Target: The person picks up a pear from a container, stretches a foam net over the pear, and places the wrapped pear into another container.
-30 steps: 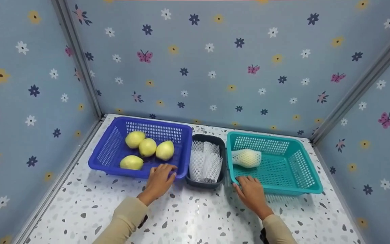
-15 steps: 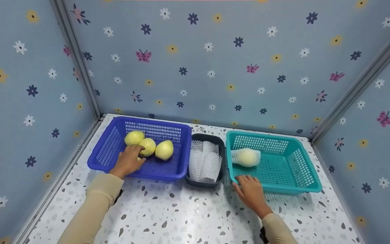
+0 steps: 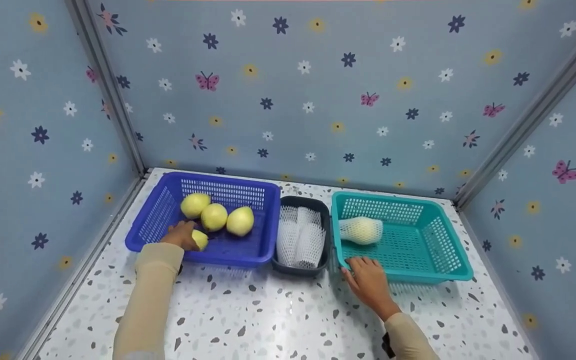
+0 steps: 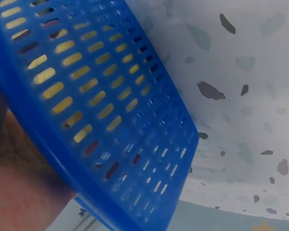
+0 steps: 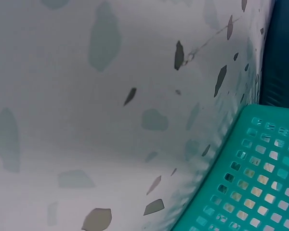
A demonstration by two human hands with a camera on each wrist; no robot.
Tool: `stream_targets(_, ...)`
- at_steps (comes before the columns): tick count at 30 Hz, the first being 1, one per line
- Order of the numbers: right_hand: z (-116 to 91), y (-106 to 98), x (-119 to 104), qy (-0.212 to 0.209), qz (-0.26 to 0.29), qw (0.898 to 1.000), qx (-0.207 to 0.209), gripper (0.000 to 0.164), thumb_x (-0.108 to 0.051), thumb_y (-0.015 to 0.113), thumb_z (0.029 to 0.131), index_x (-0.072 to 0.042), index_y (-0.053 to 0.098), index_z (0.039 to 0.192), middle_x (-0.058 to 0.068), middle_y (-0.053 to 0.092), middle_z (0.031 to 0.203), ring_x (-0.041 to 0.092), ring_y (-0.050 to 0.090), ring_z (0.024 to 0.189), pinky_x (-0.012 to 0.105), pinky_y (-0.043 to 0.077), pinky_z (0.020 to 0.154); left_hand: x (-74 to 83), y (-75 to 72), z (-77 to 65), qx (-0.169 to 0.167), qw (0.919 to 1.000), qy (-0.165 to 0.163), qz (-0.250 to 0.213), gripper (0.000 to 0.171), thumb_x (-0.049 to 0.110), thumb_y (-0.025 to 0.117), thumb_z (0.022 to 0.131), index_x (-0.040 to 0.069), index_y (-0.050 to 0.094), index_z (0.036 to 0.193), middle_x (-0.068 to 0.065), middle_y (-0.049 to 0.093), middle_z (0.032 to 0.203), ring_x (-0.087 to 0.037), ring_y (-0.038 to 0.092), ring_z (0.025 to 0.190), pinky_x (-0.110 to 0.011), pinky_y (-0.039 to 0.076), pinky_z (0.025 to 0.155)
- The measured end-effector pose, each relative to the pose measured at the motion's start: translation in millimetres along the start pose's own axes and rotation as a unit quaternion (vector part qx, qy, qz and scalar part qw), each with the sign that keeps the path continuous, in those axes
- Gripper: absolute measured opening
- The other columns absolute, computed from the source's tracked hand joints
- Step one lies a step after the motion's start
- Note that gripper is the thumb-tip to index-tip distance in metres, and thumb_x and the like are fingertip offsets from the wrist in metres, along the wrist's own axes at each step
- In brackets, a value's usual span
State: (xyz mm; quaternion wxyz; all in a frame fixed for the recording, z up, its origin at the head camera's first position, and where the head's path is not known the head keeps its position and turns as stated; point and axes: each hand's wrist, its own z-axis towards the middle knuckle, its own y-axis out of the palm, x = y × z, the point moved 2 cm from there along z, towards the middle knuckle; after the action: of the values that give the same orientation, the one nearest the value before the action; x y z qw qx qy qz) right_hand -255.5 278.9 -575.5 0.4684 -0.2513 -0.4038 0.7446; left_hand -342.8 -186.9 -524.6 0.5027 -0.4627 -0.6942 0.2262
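Note:
My left hand [image 3: 182, 236] reaches over the front rim of the blue basket [image 3: 250, 260] and grips the front-left yellow pear [image 3: 199, 240], its fingers partly hidden behind it. Three other pears, one of them a round pear [image 3: 214, 217], lie just behind it. In the left wrist view, yellow shows through the slots of the basket wall [image 4: 101, 96]. My right hand [image 3: 369, 282] holds the front-left rim of the teal basket [image 3: 418, 275], fingertips over the edge. Inside that basket lies a pear in a white foam net [image 3: 363, 230].
Between the baskets stands a dark grey tub [image 3: 300, 271] with several white foam nets [image 3: 298, 237] in it. The speckled table [image 3: 263, 315] meets flower-patterned walls [image 3: 288, 90] at the back and sides.
My left hand has moved left from the blue basket's front rim and down into the basket onto the front pear. My right hand has stayed on the teal rim.

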Motion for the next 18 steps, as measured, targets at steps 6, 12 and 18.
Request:
stream_targets(6, -0.4, -1.9, 1.8, -0.006, -0.008, 1.000, 0.005, 0.026, -0.034, 0.056, 0.084, -0.014, 0.060, 0.100, 0.002, 0.061, 0.091, 0.021, 0.054, 0.083, 0.039, 0.041, 0.070, 5.1, -0.5, 0.9, -0.018, 0.9996, 0.005, 0.020, 0.063, 0.014, 0.058, 0.079, -0.004, 0.030, 0.132, -0.034, 0.020, 0.134, -0.049, 0.019, 0.121, -0.058, 0.021, 0.094)
stream_targets(12, 0.1, 1.4, -1.3, -0.005, -0.009, 1.000, 0.012, 0.026, -0.035, 0.052, 0.085, -0.014, 0.059, 0.098, 0.002, 0.061, 0.089, 0.021, 0.054, 0.083, 0.040, 0.041, 0.071, 10.4, -2.8, -17.3, -0.009, 0.9985, -0.022, -0.050, 0.057, 0.000, 0.049, 0.078, 0.002, 0.032, 0.133, -0.025, 0.026, 0.136, -0.040, 0.025, 0.122, -0.054, 0.021, 0.098)
stream_targets(18, 0.0, 2.9, 1.1, -0.005, -0.012, 1.000, 0.010, 0.030, -0.038, 0.046, 0.088, -0.013, 0.059, 0.099, 0.002, 0.061, 0.090, 0.021, 0.054, 0.083, 0.041, 0.041, 0.072, 8.5, -0.1, 1.8, 0.002, 0.9996, 0.028, 0.011, 0.040, 0.005, 0.060, 0.074, -0.006, 0.050, 0.111, -0.019, 0.052, 0.099, -0.027, 0.045, 0.086, -0.046, 0.038, 0.081)
